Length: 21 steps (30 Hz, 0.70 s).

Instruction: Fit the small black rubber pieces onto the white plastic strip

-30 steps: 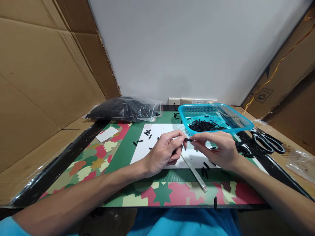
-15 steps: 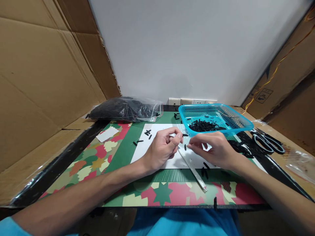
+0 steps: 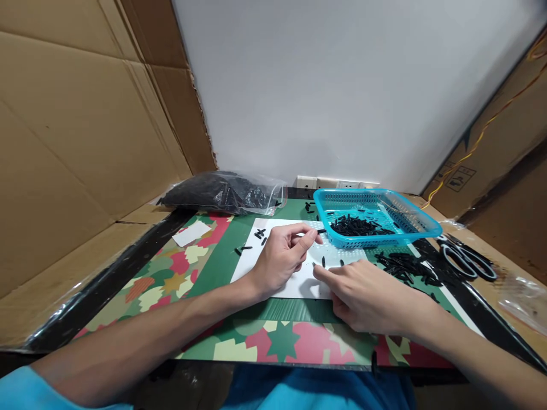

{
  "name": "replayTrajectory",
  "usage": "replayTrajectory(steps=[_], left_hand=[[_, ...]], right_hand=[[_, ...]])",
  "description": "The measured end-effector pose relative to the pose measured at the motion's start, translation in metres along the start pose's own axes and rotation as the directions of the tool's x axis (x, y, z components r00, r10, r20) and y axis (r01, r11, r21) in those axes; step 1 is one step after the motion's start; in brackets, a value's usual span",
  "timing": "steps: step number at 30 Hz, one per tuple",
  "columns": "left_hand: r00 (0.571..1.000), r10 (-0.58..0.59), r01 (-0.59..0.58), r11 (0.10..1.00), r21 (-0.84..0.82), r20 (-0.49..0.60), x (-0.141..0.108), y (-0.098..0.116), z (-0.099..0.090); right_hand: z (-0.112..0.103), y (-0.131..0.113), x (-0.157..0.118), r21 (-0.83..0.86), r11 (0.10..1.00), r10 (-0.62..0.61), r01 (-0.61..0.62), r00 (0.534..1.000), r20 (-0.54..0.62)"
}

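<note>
Above the white sheet of paper [image 3: 256, 267], my left hand [image 3: 285, 253] is closed, its thumb and forefinger pinching a small black stick-like piece [image 3: 321, 231]. My right hand [image 3: 363, 293] lies low over the sheet's near edge, fingers curled round a slim whitish tool. Only the tool's tip [image 3: 314, 263] shows past the forefinger; the hand hides the rest, and its kind I cannot make out. Two loose black pieces [image 3: 323, 261] lie on the paper between the hands. Several more black pieces [image 3: 260, 233] are on the sheet's left part.
A blue plastic basket [image 3: 380, 242] holding many black pieces stands behind my right hand. More pieces [image 3: 408, 266] are heaped right of the sheet, beside scissors [image 3: 465, 259]. A clear bag [image 3: 222, 192] of black material lies at the back left. Cardboard walls [image 3: 77, 114] flank the patterned mat.
My right hand has come down and nearer me, closing over the slim whitish tool that lay on the paper. My left hand keeps its pinch on the black piece. The view has shifted slightly.
</note>
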State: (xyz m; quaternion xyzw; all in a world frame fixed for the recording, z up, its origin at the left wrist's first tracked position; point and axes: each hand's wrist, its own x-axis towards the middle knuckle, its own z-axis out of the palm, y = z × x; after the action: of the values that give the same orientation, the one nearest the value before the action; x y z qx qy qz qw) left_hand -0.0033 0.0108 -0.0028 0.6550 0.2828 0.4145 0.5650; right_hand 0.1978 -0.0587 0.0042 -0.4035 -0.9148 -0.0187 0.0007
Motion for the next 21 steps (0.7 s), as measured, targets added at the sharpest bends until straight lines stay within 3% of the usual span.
replayTrajectory(steps=[4, 7, 9, 11, 13, 15, 16, 19, 21], left_hand=[[1.000, -0.012, 0.012, 1.000, 0.009, -0.023, 0.001, 0.000, -0.001], [0.998, -0.019, 0.019, 1.000, -0.005, -0.054, 0.003, 0.000, -0.002], [0.997, -0.010, 0.009, 1.000, -0.017, -0.073, 0.003, 0.001, -0.002], [0.997, 0.005, -0.006, 1.000, -0.014, -0.083, 0.002, 0.001, -0.001], [0.996, 0.021, -0.020, 1.000, 0.013, -0.083, 0.001, 0.001, -0.001], [0.996, 0.040, -0.034, 0.997, 0.062, -0.084, -0.001, 0.001, 0.000], [0.995, 0.050, -0.042, 0.995, 0.094, -0.087, -0.003, 0.001, 0.000], [0.994, 0.075, -0.058, 0.981, 0.186, -0.084, -0.006, 0.003, 0.002], [0.992, 0.090, -0.069, 0.971, 0.228, -0.084, -0.007, 0.006, 0.003]], right_hand=[[-0.009, 0.011, -0.006, 0.232, 0.973, 0.001, 0.007, 1.000, -0.032], [-0.019, 0.025, -0.012, 0.509, 0.848, -0.026, 0.151, 0.969, -0.245], [-0.024, 0.034, -0.017, 0.591, 0.756, 0.043, 0.282, 0.879, -0.474], [-0.026, 0.039, -0.021, 0.593, 0.712, 0.148, 0.375, 0.745, -0.650], [-0.025, 0.041, -0.021, 0.535, 0.752, 0.241, 0.384, 0.595, -0.767], [-0.021, 0.040, -0.020, 0.450, 0.842, 0.266, 0.299, 0.494, -0.827], [-0.019, 0.039, -0.018, 0.405, 0.879, 0.251, 0.251, 0.479, -0.841], [-0.012, 0.032, -0.014, 0.332, 0.922, 0.184, 0.201, 0.528, -0.829], [-0.007, 0.027, -0.011, 0.318, 0.926, 0.170, 0.202, 0.530, -0.831]])
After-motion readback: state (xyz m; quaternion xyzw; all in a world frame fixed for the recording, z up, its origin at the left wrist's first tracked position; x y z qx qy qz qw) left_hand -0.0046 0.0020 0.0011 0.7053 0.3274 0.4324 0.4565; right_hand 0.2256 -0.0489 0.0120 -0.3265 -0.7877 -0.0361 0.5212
